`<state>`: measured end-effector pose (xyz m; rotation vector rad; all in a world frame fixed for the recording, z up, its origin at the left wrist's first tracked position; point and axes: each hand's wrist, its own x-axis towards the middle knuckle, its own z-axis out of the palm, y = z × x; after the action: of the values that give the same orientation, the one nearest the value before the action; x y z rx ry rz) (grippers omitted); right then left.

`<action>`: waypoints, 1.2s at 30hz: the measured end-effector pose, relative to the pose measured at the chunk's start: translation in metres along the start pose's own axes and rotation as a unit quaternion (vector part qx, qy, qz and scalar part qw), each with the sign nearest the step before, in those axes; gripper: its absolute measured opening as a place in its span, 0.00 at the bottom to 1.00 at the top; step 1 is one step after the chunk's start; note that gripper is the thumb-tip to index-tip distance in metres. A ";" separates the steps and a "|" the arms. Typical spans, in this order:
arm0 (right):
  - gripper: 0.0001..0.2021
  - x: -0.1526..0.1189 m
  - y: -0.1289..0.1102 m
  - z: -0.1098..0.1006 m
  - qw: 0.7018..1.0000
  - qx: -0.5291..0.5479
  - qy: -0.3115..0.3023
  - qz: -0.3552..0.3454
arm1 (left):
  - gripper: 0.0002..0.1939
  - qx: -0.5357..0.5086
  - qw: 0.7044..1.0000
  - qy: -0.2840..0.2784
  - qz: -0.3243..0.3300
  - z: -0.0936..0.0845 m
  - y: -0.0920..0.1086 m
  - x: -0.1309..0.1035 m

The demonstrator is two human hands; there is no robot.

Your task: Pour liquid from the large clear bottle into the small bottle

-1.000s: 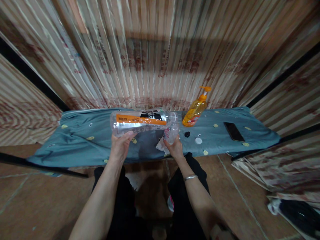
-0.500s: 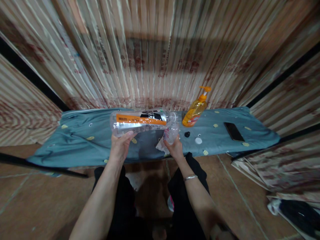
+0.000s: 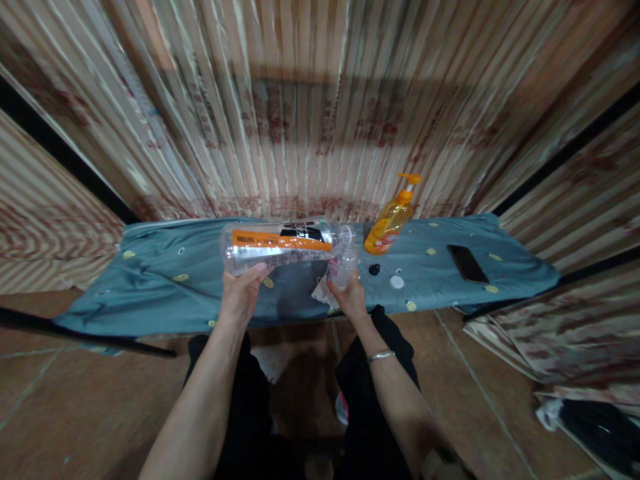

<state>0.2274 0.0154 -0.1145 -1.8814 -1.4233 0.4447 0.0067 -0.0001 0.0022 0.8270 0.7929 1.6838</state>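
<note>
My left hand (image 3: 243, 290) grips a large clear plastic bottle (image 3: 280, 241) with an orange, black and silver label, near its base. This bottle lies sideways in the air, its uncapped neck pointing right. Wrapped round a smaller clear plastic bottle (image 3: 344, 267) is my right hand (image 3: 350, 293). The small bottle stands roughly upright, its mouth close to the large bottle's neck; whether the two touch I cannot tell. A white crumpled tissue or cloth (image 3: 323, 291) shows beside the small bottle. Any liquid in the bottles is too faint to make out.
An orange pump bottle (image 3: 390, 223) stands behind and right of my hands. A black cap (image 3: 374, 269), a white cap (image 3: 397, 282) and a dark phone (image 3: 467, 263) lie on the blue-green cloth (image 3: 165, 293). Striped curtains (image 3: 300, 133) hang behind, and black poles (image 3: 70, 153) flank the bench.
</note>
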 end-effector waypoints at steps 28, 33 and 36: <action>0.31 -0.001 0.000 0.001 1.000 0.005 0.008 -0.017 | 0.19 -0.006 1.000 0.008 -0.012 0.000 0.001 -0.001; 0.29 -0.001 0.001 0.004 1.000 0.003 0.007 -0.010 | 0.20 0.004 1.000 0.009 -0.016 0.000 0.002 -0.001; 0.29 -0.001 0.000 0.003 1.000 0.000 0.010 -0.010 | 0.20 0.005 1.000 0.011 -0.018 -0.002 0.001 -0.001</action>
<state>0.2249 0.0152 -0.1166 -1.8645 -1.4274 0.4162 0.0049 -0.0011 0.0023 0.7990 0.8274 1.6611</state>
